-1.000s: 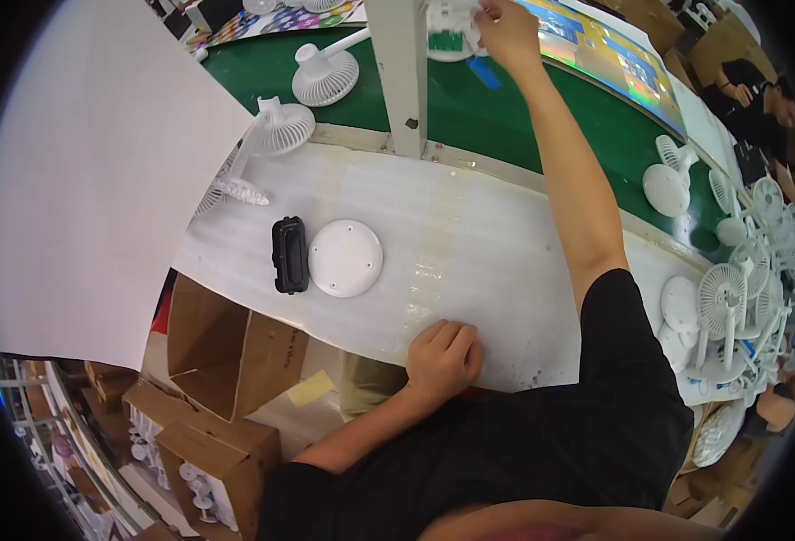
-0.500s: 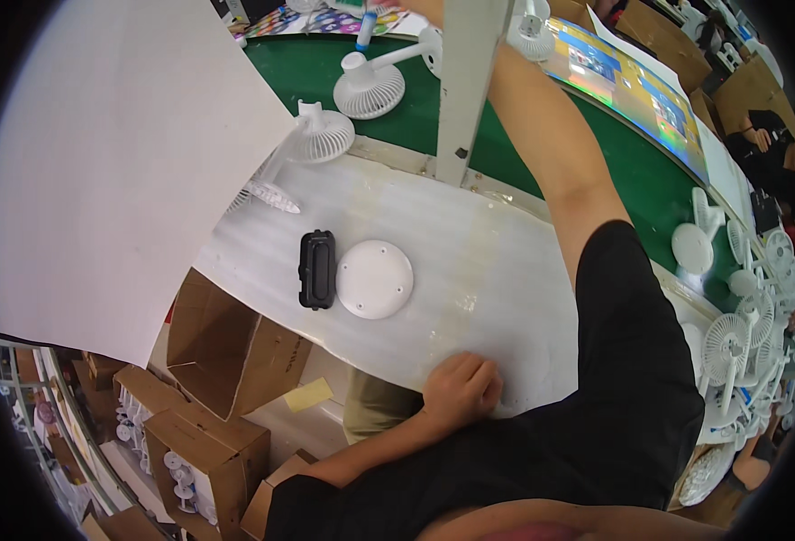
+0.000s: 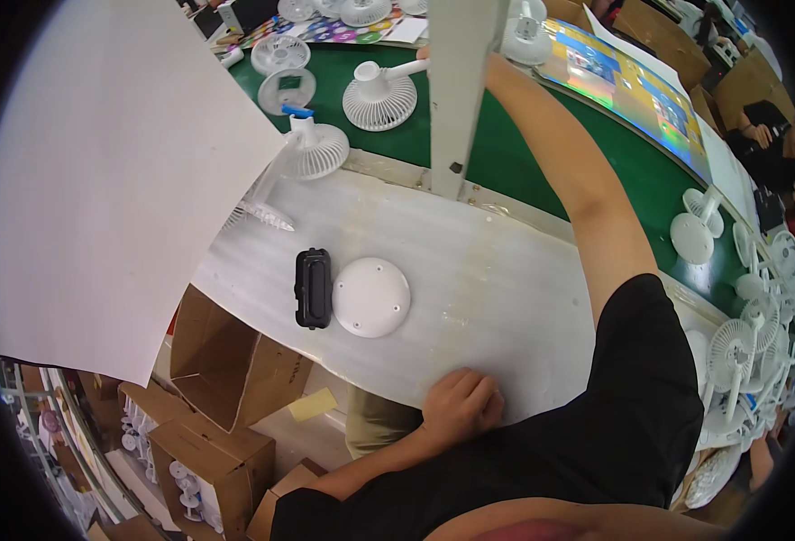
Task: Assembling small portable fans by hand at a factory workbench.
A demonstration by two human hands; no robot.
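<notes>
My left hand rests on the near edge of the white-covered table, fingers curled in and nothing seen in them. My right arm stretches far out over the green surface, and my right hand is mostly hidden behind a pale upright post. A bit of its fingers shows left of the post, at the stem of a white fan lying cage down. In front of me lies a round white disc with small holes. Beside it, touching or nearly so, is a black oblong plastic tray-like part.
The post stands at the table's far edge. A large white sheet blocks the left. Another white fan with a blue piece lies by the sheet. Cardboard boxes stand below left; many white fans crowd the right.
My right hand has come down from the far top to the fan's stem, behind the post. That fan sits slightly further right. More white fan parts show at the far left. My left hand stays.
</notes>
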